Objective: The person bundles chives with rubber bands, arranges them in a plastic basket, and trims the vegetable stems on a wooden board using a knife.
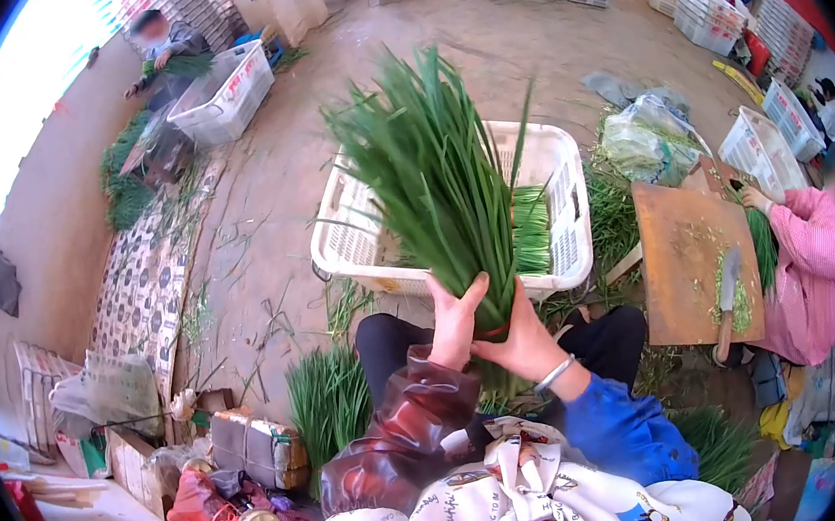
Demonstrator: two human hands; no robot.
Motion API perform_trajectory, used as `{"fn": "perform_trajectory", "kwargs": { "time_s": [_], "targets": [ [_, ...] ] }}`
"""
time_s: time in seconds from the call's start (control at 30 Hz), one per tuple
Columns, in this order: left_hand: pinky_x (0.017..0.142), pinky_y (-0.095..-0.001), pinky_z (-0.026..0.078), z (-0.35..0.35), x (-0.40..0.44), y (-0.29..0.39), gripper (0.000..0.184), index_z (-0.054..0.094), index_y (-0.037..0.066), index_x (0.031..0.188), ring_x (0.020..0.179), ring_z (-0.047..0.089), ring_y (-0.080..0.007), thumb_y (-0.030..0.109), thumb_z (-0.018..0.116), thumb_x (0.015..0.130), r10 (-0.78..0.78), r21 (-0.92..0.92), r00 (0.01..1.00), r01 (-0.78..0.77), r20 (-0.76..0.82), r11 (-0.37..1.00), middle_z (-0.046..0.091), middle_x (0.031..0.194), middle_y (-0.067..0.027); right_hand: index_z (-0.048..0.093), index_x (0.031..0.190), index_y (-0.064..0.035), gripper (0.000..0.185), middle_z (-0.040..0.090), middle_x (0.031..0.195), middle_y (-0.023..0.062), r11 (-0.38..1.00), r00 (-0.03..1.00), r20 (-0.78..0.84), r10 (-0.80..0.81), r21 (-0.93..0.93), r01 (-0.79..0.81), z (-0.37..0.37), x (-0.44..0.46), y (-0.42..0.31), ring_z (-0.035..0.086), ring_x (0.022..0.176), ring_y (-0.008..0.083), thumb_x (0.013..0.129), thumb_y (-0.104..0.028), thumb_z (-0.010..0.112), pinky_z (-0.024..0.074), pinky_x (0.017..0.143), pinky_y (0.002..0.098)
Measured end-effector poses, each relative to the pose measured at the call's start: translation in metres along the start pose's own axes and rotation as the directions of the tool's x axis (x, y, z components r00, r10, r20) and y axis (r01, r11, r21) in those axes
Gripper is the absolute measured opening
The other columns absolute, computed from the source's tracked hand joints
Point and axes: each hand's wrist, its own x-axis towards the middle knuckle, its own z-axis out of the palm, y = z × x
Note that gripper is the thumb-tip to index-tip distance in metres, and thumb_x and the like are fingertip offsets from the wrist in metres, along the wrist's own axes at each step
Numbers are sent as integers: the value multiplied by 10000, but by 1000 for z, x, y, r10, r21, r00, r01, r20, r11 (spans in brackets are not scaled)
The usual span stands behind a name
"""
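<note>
A large bunch of long green leafy stalks (440, 178) stands upright between my hands, its tops fanned out and slightly blurred. My left hand (459, 322) is wrapped round the lower part of the bunch from the left. From the right, my right hand (526, 340), with a bracelet at the wrist, closes round the same part. A reddish band (492, 333) shows between the hands. Behind the bunch is a white plastic basket (562, 146) with green bundles (532, 229) lying inside; the bunch hides part of it.
Loose green stalks (331, 404) lie beside my left leg. At the right, a co-worker in a pink top (819, 252) sits by a wooden board (674, 266) bearing a knife (730, 281). Another person (170, 43) is at the upper left near a white crate (221, 99).
</note>
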Motion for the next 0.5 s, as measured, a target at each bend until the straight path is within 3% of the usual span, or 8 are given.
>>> {"fn": "perform_trajectory", "kwargs": {
  "time_s": [0.07,0.1,0.17,0.2,0.33,0.4,0.43,0.5],
  "targets": [
    [936,-296,305,13,-4,18,765,153,33,1319,1115,364,-208,68,631,722,-157,127,964,132,215,983,363,1206,-125,260,1228,13,827,437,1130,191,945,998,46,33,323,-46,-12,11,6,447,1062,276,571,-152,734,378,888,355],
    [964,-318,281,10,-1,22,823,87,24,1341,1188,298,-237,113,627,726,-124,237,919,35,375,971,287,1282,-154,287,1212,-12,782,461,1112,126,910,997,67,28,412,-54,-15,17,16,456,1041,207,574,-114,729,381,879,337],
    [957,-326,294,1,4,38,760,151,11,1327,1178,328,-241,143,614,739,-176,204,887,95,427,974,322,1272,-165,297,1222,-14,751,484,1110,101,698,972,215,98,681,-222,-26,17,34,479,1021,181,600,-113,706,378,888,325],
    [951,-334,307,-6,8,48,704,214,-1,1314,1168,359,-244,172,601,752,-214,170,860,151,464,974,358,1262,-175,317,1219,-9,718,496,1106,101,605,959,266,100,749,-271,-33,15,37,485,1018,180,614,-124,688,377,891,319],
    [894,-326,373,-51,41,52,438,471,-3,1160,1034,502,-196,249,544,810,-483,512,816,281,317,812,536,1099,-150,405,1174,-8,631,548,1054,103,384,909,408,86,828,-408,-46,-5,37,533,967,188,628,-217,645,396,885,318],
    [938,-360,345,-59,45,22,516,411,-35,1190,1064,482,-225,319,516,830,-618,533,583,339,527,775,518,1125,-155,393,1198,-7,660,536,1092,97,270,878,477,22,843,-465,-38,-11,42,531,981,202,626,-253,616,396,891,321],
    [932,-371,352,-50,37,2,536,423,-11,1185,1058,487,-231,395,484,841,-441,237,556,401,705,885,519,1128,-134,394,1204,-6,666,524,1124,101,231,860,509,25,834,-501,-32,-14,46,524,998,201,622,-246,611,390,900,321],
    [897,-365,379,-33,28,-3,514,440,10,1168,1011,509,-221,398,494,835,-495,94,638,555,590,827,532,1107,-120,397,1204,-8,656,524,1122,103,222,843,537,32,819,-529,-23,-17,44,521,1004,201,625,-236,606,386,904,318]
  ]
}}
